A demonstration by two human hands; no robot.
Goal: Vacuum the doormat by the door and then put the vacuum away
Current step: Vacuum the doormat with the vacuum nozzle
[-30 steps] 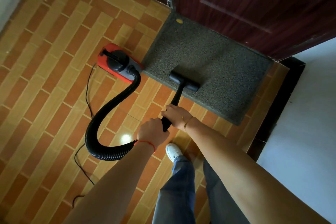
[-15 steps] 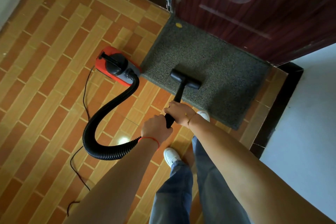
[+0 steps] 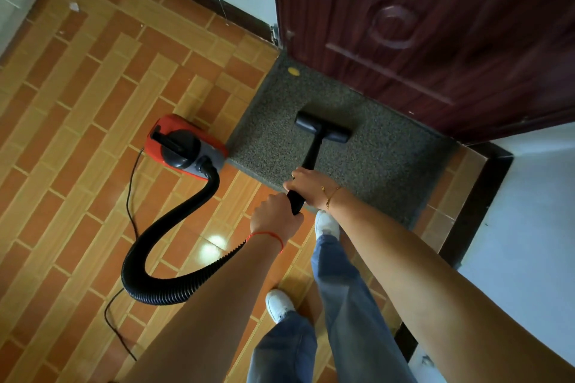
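Note:
A grey speckled doormat (image 3: 389, 171) lies on the floor against the dark red door (image 3: 435, 25). The black nozzle (image 3: 323, 127) of the vacuum rests on the mat's middle, close to the door. Its black wand (image 3: 311, 155) runs back to my hands. My right hand (image 3: 311, 188) grips the wand higher up, and my left hand (image 3: 273, 218) grips it just behind, where the ribbed black hose (image 3: 165, 227) joins. The red and black vacuum body (image 3: 183, 146) stands on the tiles at the mat's left edge.
A thin black power cord (image 3: 130, 205) trails from the vacuum body toward the lower left over the orange tiles. My feet in white shoes (image 3: 325, 224) stand just in front of the mat. A small yellow spot (image 3: 293, 71) lies at the mat's far left corner.
The nozzle has been pushed forward from the mat's near edge toward the door. I have stepped closer, my right foot now at the mat's edge.

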